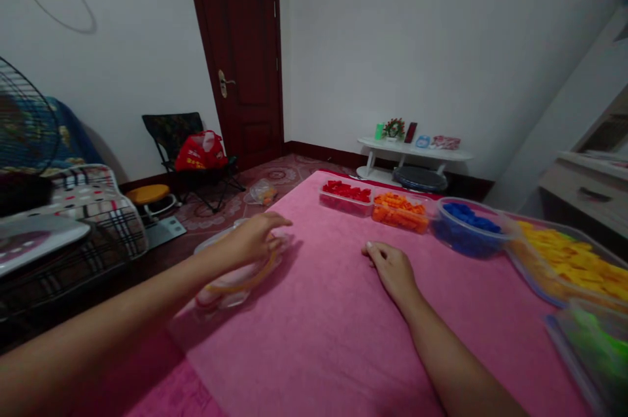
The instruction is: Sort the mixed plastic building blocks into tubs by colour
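On the left of the head view, my left hand [258,238] is over a clear plastic container [238,299] with a yellow band along its edge. The index finger points out to the right and the others bend loosely; I see nothing held in them. The hand covers part of the container, and I cannot tell whether it touches it. My right hand [391,268] rests on the pink cloth [328,325] with its fingers curled in and the thumb against them. Nothing shows in that hand.
Along the table's far and right sides stand tubs of red pieces [347,191], orange pieces [400,204], blue pieces [464,219], yellow pieces [574,256] and green pieces [596,332]. Beyond are a low white table [417,150], a door [243,57] and a folding chair [171,126] holding a red bag.
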`<state>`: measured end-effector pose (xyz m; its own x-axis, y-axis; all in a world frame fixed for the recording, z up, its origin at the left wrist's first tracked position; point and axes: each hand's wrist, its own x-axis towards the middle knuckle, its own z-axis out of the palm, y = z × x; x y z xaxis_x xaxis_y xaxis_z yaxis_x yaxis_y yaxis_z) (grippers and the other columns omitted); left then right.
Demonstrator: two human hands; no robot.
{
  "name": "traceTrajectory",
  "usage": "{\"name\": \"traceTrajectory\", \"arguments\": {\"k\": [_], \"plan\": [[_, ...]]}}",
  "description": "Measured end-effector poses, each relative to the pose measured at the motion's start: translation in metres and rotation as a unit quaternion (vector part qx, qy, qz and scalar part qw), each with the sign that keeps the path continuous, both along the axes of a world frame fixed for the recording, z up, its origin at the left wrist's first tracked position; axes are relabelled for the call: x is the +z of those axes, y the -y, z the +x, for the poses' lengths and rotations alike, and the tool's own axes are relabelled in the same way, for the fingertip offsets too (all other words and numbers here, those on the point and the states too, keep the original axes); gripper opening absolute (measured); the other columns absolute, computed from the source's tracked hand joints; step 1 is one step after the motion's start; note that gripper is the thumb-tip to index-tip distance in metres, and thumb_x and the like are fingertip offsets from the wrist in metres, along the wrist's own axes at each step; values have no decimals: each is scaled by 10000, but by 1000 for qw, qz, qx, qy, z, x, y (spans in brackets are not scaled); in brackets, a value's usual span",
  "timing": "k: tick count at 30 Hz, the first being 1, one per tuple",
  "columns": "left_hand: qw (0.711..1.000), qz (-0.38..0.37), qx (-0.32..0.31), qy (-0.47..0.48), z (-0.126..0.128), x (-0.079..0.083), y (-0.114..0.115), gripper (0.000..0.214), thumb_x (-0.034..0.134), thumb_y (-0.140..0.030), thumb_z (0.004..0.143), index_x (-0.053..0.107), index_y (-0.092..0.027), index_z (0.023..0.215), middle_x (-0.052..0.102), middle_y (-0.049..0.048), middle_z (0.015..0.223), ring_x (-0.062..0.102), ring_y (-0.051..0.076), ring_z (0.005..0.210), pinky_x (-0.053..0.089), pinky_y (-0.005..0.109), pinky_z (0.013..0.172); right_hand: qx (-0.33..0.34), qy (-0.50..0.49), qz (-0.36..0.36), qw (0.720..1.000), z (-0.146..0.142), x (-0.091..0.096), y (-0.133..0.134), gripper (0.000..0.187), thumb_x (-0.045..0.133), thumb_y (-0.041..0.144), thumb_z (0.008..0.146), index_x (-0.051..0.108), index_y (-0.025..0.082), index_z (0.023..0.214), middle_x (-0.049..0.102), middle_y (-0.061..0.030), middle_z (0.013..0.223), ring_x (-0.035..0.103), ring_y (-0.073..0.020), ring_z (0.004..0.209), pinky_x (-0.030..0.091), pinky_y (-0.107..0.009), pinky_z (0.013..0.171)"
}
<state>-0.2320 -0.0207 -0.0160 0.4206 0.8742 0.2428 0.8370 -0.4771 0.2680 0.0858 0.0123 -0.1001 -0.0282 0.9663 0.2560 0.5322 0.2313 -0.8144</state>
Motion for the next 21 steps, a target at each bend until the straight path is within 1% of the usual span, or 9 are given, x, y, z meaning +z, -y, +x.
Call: {"name": "traceTrajectory", "arguments": {"k": [1,3,4,5,8,12,16,19,21], "plan": [[998,4,60,-17,-20,-1,-2,426,514,-223,786,571,-181,1206,591,100,1219,540,224,1120,399,329,962,-1,9,3,1000,0,0,0,437,440,523,831,698,171,811,712,-72,801,631,-184,668,468,-285,642],[984,-32,164,-58,-53,-8,-6,446,530,-263,774,567,-179,1211,607,104,1198,561,246,1088,418,329,919,-3,19,5,1000,0,0,0,430,434,509,834,698,170,801,706,-66,772,622,-183,656,461,-285,636],[976,-51,198,-78,-65,-13,-7,446,540,-284,767,580,-169,1195,621,110,1171,573,254,1065,427,321,892,-3,22,4,1000,0,0,-1,427,433,504,834,697,170,797,702,-64,763,617,-184,650,458,-286,632],[970,-60,215,-95,-73,-17,-7,442,558,-300,752,596,-173,1174,624,108,1158,579,255,1047,433,308,867,-2,25,4,1000,1,0,-1,424,432,501,834,696,172,794,698,-62,757,612,-184,648,454,-288,629],[964,-58,236,-107,-83,-25,-6,433,586,-322,730,621,-193,1142,645,94,1102,595,251,989,436,283,794,-1,36,2,999,1,1,-1,408,436,494,829,694,180,790,687,-54,748,598,-184,640,439,-287,621],[959,-69,259,-92,-81,-22,-6,476,591,-409,734,609,-193,1157,682,85,949,619,240,874,416,266,696,-1,53,13,998,1,2,0,387,433,474,831,685,189,763,668,-39,716,575,-174,618,406,-270,596],[951,-61,281,-112,-89,-21,-9,533,605,-514,700,588,-194,1127,684,66,882,622,237,823,391,255,636,-1,70,45,997,0,2,2,368,436,444,832,626,198,636,613,-16,623,542,-163,601,359,-247,565],[953,-59,271,-118,-100,-25,-14,521,622,-488,675,570,-185,1096,681,49,837,621,221,790,395,247,624,-13,73,60,995,-2,2,2,347,458,411,819,574,198,571,586,-8,592,520,-149,584,336,-234,551],[960,-56,255,-99,-105,-26,-17,495,639,-446,648,575,-178,1059,676,23,765,619,201,743,405,240,621,-15,71,64,995,-2,2,3,315,480,388,807,585,198,579,604,-10,619,522,-144,597,338,-230,558]]}}
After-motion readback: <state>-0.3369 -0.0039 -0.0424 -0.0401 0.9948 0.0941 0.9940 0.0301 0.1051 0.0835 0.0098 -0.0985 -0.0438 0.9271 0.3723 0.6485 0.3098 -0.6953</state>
